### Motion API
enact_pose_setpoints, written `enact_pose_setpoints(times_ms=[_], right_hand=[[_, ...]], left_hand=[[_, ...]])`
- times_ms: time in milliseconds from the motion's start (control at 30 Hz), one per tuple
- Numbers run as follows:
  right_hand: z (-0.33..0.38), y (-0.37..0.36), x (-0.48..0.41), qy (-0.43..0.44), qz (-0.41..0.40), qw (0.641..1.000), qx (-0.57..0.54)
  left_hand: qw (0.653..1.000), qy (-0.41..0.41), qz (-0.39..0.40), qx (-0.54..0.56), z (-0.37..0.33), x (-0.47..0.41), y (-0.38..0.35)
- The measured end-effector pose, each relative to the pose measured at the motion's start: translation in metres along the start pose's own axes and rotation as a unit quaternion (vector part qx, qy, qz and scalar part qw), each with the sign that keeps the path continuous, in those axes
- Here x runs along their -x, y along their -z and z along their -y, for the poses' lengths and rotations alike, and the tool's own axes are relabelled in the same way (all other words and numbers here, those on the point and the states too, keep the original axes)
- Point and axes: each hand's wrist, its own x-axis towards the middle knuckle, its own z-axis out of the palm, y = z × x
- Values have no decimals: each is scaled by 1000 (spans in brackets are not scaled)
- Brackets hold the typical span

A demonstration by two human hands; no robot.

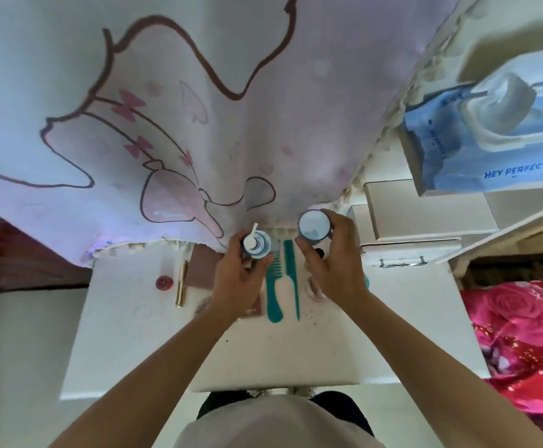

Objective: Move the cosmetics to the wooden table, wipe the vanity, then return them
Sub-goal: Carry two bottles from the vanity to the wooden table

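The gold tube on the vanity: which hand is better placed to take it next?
Probably the left. The gold tube lies left of the left hand, far from the right hand. Both hold something now: pump bottle left, jar right.

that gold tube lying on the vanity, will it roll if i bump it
Probably: the gold tube is slim, round and lies on its side on the smooth white vanity top, so a sideways nudge may roll it. Its shiny finish looks slippery; pinch it across the middle.
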Motion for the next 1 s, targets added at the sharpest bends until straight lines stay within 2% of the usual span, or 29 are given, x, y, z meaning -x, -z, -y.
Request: enact_pose_setpoints(times_ms=[200,367,633,767,867,1000], right_hand=[[53,-45,9,85,85,988,-99],[148,-110,40,159,178,952,-193],[329,-217,151,298,261,878,-269],[414,-276,240,349,286,844,-289],[476,-317,313,363,316,823,-303],[538,-358,408,413,388,769,-295]], left_hand=[[988,56,-146,16,4,71,84],[946,84,-312,6,7,144,179],[848,86,-522,-45,27,332,339],[807,114,-578,-43,52,447,414],[766,122,-626,-82,66,527,463],[715,160,-674,-97,84,620,511]])
